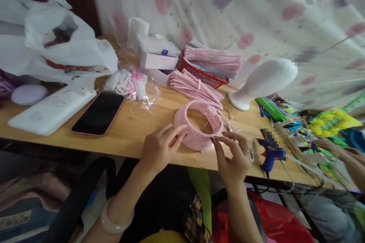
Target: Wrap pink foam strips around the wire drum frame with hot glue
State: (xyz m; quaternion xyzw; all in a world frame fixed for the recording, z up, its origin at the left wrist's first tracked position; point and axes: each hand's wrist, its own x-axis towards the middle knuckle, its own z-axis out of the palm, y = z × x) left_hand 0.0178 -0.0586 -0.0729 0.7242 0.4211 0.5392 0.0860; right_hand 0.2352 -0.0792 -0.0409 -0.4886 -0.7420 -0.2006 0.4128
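Note:
A round pink fuzzy band [199, 142], like a ring of pipe cleaners, rests on the wooden table close to its front edge. Thin strands and a small pink knob show at its inner far right. My left hand [164, 145] closes thumb and index finger at the band's left front. At the right front rim, my right hand [234, 155] has thumb and fingertips pinched; whether a loose strand lies between them is too small to tell. Just behind the band is a tied bundle of pink pipe cleaners [196, 88].
A red basket [205, 76] holds more pipe cleaners. A white foam head [262, 81] stands behind; a blue glue gun [268, 155] lies right. Left are a phone [99, 113], a white power bank [53, 110] and bagged beads [137, 83]. Another person's hands [339, 150] work at far right.

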